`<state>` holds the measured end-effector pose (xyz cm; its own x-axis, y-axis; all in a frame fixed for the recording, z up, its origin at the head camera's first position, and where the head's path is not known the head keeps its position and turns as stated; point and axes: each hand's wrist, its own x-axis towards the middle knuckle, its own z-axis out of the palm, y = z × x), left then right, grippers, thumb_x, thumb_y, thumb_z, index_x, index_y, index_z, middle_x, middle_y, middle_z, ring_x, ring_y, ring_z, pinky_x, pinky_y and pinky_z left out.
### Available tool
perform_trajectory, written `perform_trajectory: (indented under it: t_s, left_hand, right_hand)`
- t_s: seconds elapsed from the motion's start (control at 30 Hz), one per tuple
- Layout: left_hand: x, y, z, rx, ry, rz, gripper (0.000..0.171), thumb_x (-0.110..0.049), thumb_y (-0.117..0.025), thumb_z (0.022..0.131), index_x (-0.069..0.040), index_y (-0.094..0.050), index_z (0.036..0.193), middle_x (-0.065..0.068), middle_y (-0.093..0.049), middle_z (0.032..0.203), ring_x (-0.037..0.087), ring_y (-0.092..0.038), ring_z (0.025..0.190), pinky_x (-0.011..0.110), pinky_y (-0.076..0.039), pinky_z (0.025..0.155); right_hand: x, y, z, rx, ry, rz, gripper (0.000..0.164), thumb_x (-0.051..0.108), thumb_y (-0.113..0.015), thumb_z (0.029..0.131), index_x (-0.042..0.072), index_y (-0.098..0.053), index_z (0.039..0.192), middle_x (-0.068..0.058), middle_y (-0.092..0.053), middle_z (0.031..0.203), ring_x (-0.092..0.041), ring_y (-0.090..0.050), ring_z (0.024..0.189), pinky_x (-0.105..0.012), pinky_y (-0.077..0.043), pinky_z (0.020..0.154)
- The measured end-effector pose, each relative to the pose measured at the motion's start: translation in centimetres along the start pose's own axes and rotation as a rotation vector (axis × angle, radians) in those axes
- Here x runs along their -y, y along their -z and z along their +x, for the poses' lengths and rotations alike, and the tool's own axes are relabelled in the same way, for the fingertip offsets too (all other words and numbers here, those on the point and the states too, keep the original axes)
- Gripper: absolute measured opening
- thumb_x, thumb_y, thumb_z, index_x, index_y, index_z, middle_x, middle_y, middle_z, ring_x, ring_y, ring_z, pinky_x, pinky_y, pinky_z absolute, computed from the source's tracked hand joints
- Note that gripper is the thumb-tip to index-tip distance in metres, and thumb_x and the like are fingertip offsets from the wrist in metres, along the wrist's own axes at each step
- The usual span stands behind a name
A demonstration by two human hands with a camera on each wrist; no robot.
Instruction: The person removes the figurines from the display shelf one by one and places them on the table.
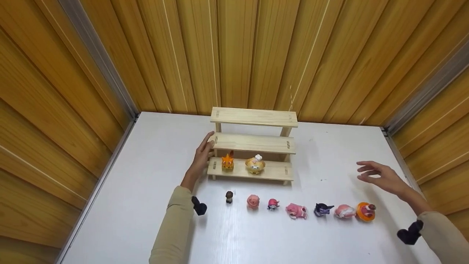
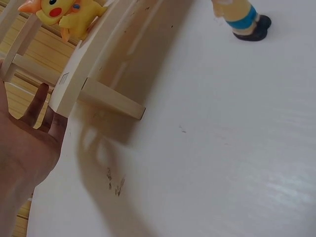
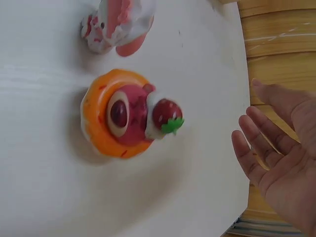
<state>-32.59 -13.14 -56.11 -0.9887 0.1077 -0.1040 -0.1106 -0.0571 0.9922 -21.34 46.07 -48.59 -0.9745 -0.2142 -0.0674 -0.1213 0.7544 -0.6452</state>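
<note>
Left wrist view: you lose some fingertips of your left hand (image 2: 29, 148) behind the pale wooden three-tier shelf (image 2: 74, 74); whether they grip it, you cannot tell. The top edge cuts the glossy yellow-and-orange figurine (image 2: 85, 19) and beheads the small figure with a turquoise band and black feet (image 2: 244, 19). Right wrist view: your right hand (image 3: 286, 158) runs off the right edge; the pink-and-white figurine (image 3: 126, 22) is cropped above, the orange ring-shaped figurine (image 3: 123, 113) slightly blurred. Head view: the dark purple figurine's (image 1: 321, 209) features are too small to read.
</note>
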Motion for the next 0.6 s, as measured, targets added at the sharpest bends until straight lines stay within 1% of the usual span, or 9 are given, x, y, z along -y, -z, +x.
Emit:
perform_trajectory:
  t_s: [0.07,0.23,0.3,0.4,0.5,0.6]
  left_hand:
    - [0.1,-0.1,0.1,0.006,-0.001,0.009,0.050,-0.046,-0.043,0.109,-0.041,-0.034,0.159,0.011,-0.030,0.167,0.050,-0.044,0.142,0.062,-0.040,0.115]
    - [0.4,-0.2,0.2,0.040,-0.009,0.001,0.052,-0.047,-0.040,0.110,-0.039,-0.030,0.160,0.012,-0.026,0.169,0.052,-0.040,0.144,0.065,-0.040,0.113]
    - [0.5,-0.1,0.2,0.037,-0.004,-0.005,0.052,-0.047,-0.041,0.110,-0.039,-0.031,0.160,0.012,-0.026,0.168,0.053,-0.040,0.144,0.065,-0.040,0.113]
    - [0.5,0.0,0.1,0.024,0.002,0.001,0.051,-0.048,-0.041,0.109,-0.040,-0.032,0.159,0.011,-0.027,0.168,0.052,-0.041,0.144,0.065,-0.040,0.113]
    - [0.4,0.1,0.0,0.014,0.006,0.010,0.050,-0.049,-0.042,0.109,-0.043,-0.034,0.158,0.009,-0.027,0.169,0.050,-0.042,0.144,0.064,-0.040,0.114]
    - [0.2,0.2,0.1,0.012,0.007,0.020,0.050,-0.050,-0.042,0.108,-0.045,-0.034,0.158,0.008,-0.025,0.170,0.050,-0.042,0.144,0.063,-0.038,0.116]
  right_hand:
    - [0.8,-0.4,0.7,0.005,0.010,0.034,0.051,0.020,-0.067,0.100,-0.003,-0.051,0.143,-0.026,-0.065,0.124,0.016,-0.056,0.096,-0.012,-0.053,0.080]
    - [3.0,-1.8,2.7,0.044,0.046,0.091,0.050,0.021,-0.066,0.101,-0.002,-0.052,0.144,-0.023,-0.066,0.125,0.013,-0.060,0.100,-0.012,-0.053,0.083]
    - [4.0,-2.5,3.5,0.072,0.060,0.100,0.050,0.022,-0.066,0.101,0.000,-0.053,0.144,-0.023,-0.066,0.127,0.008,-0.062,0.103,-0.011,-0.052,0.085]
    - [5.6,-3.5,4.7,0.130,0.082,0.121,0.049,0.023,-0.066,0.101,0.001,-0.053,0.144,-0.024,-0.065,0.130,-0.008,-0.067,0.111,-0.010,-0.051,0.088]
    - [7.0,-4.7,5.7,0.196,0.115,0.155,0.049,0.021,-0.065,0.102,0.000,-0.053,0.143,-0.027,-0.064,0.133,-0.027,-0.067,0.117,-0.011,-0.051,0.090]
    - [8.2,-5.7,6.7,0.242,0.155,0.187,0.048,0.019,-0.065,0.101,-0.001,-0.053,0.143,-0.028,-0.063,0.133,-0.038,-0.065,0.120,-0.011,-0.051,0.091]
